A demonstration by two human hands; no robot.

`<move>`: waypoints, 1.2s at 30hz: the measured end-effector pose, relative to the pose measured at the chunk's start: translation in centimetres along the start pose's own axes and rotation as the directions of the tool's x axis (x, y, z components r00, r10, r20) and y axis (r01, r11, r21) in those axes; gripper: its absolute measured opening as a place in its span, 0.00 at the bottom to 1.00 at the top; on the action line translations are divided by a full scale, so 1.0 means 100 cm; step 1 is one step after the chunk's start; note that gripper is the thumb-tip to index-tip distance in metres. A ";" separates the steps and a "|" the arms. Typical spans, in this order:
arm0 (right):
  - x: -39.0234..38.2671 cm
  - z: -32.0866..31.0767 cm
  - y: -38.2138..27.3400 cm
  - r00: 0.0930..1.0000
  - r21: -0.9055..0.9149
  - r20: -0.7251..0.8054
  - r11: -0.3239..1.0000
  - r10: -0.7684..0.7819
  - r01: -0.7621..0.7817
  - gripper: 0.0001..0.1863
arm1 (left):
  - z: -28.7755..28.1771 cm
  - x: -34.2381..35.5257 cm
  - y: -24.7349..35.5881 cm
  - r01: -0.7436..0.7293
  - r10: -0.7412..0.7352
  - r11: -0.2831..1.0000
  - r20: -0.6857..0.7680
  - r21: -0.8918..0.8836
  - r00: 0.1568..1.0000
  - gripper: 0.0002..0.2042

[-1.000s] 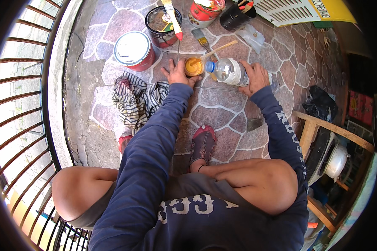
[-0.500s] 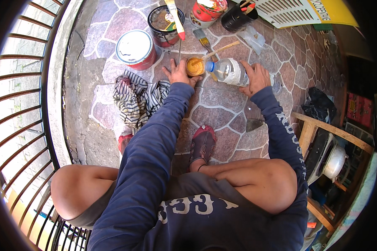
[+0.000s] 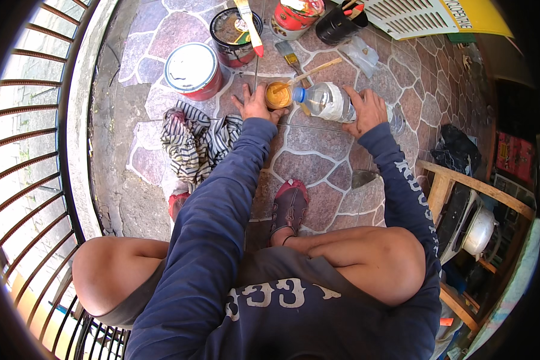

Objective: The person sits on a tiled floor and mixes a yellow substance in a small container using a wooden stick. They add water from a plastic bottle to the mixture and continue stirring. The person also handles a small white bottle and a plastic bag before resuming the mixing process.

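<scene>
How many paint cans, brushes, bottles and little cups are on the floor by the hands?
Paint cans: 3, closed white-lidded can, open dark can, red can
Brushes: 2, one across the open can, one on the floor
Plastic bottles: 1
Small cups of yellow paint: 1
Total: 7

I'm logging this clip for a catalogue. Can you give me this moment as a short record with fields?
Setting: stone-paved floor, railing on the person's left
Posture: crouched, knees up
Left hand: holds a small cup of yellow paint
Right hand: grips a clear bottle lying on its side, neck toward the cup
Stick: rests in the cup
Beside left arm: striped cloth
Beyond: closed red can, open can with a brush across it
</scene>
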State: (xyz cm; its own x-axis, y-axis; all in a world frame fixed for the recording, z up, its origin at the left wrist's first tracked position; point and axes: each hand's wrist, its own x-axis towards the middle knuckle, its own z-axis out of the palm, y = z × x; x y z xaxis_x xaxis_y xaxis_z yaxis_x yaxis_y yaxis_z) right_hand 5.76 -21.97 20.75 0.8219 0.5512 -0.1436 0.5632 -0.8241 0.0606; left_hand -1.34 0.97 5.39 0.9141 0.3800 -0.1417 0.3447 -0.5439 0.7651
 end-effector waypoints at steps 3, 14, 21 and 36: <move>0.001 -0.001 0.000 1.000 -0.006 -0.001 1.000 -0.006 0.006 0.55 | 0.000 0.000 -0.001 -0.007 0.007 1.000 0.006 -0.015 1.000 0.43; 0.001 -0.003 0.000 1.000 -0.023 0.017 1.000 -0.006 0.006 0.54 | -0.002 0.000 0.001 -0.006 0.006 1.000 0.010 -0.017 1.000 0.43; 0.002 -0.006 -0.002 0.998 -0.039 0.057 0.999 0.025 -0.023 0.52 | -0.003 0.000 0.002 -0.014 0.014 1.000 -0.004 -0.014 1.000 0.43; 0.002 -0.010 -0.003 0.999 -0.045 0.048 0.999 0.013 -0.011 0.52 | -0.006 -0.001 0.006 -0.004 0.004 1.000 -0.001 -0.001 1.000 0.42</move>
State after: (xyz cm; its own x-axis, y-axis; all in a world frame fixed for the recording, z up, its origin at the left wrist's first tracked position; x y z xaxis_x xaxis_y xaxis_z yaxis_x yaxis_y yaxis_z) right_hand 5.84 -21.50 21.68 0.8242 0.5334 -0.1899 0.5574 -0.8234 0.1065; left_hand -1.39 1.08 6.22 0.9151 0.3788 -0.1379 0.3409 -0.5445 0.7663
